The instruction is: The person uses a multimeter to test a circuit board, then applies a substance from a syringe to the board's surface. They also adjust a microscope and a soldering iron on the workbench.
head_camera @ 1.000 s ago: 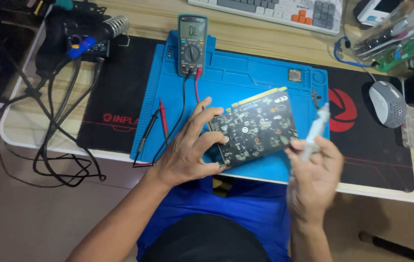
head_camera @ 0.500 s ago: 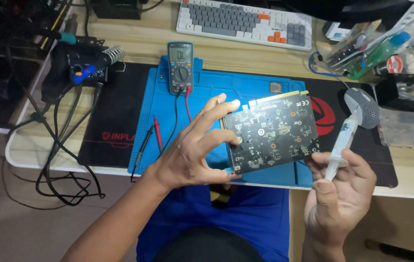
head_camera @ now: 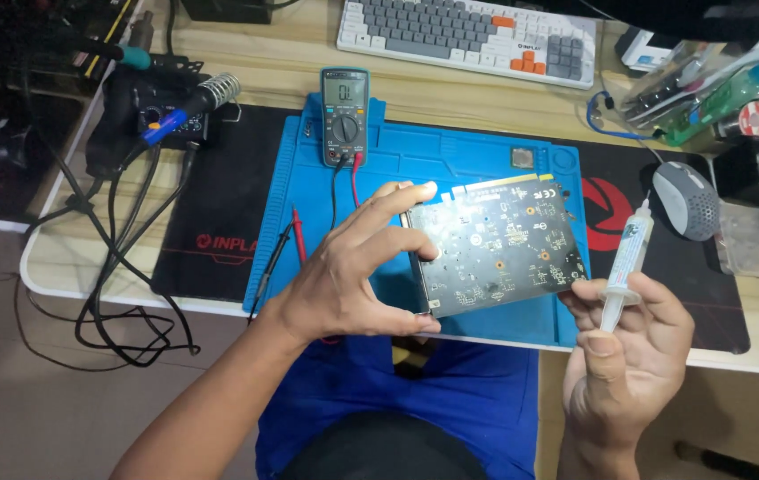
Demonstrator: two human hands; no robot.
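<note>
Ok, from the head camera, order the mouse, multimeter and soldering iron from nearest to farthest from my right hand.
1. Mouse: just above the right hand, on the black mat.
2. Multimeter: top of the blue mat, centre-left.
3. Soldering iron: far left, in its stand.

Circuit board (head_camera: 499, 244) raised off the blue mat (head_camera: 477, 160) and tilted; syringe (head_camera: 626, 267) drawn away from the board, now held upright beside it.

Both arms are bare from the wrist up, with no sleeves, watch, rings or gloves showing. The left hand (head_camera: 353, 280) has short, plain nails; the right hand (head_camera: 626, 356) does too, its thumbnail facing the camera. Below the hands, nearer the camera than the blue mat (head_camera: 486, 156), lie bright blue shorts (head_camera: 451, 391), creased across the lap. A dark shirt (head_camera: 379, 449) shows just below the shorts.
</note>
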